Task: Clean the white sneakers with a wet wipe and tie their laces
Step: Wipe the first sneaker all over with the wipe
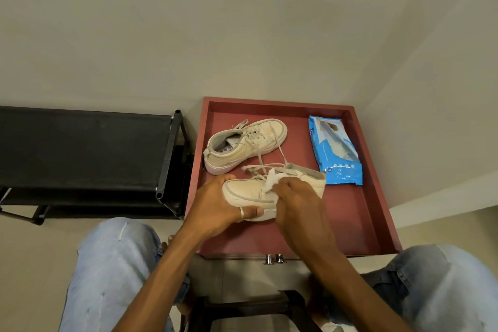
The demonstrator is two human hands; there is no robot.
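Note:
Two white sneakers lie on a red tray-like table [358,213]. The near sneaker [244,193] points its toe left, and my left hand [215,206] grips it around the toe and sole. My right hand [297,197] holds a crumpled white wet wipe [272,180] against the sneaker's side near the lacing. Its laces [258,168] hang loose and untied. The far sneaker [242,147] lies behind it with its toe to the right, its laces also untied and trailing toward the near shoe.
A blue pack of wet wipes [335,152] lies at the table's right side. A black shoe rack [86,153] stands to the left. My knees in light jeans [116,272] frame the bottom. A beige wall is behind.

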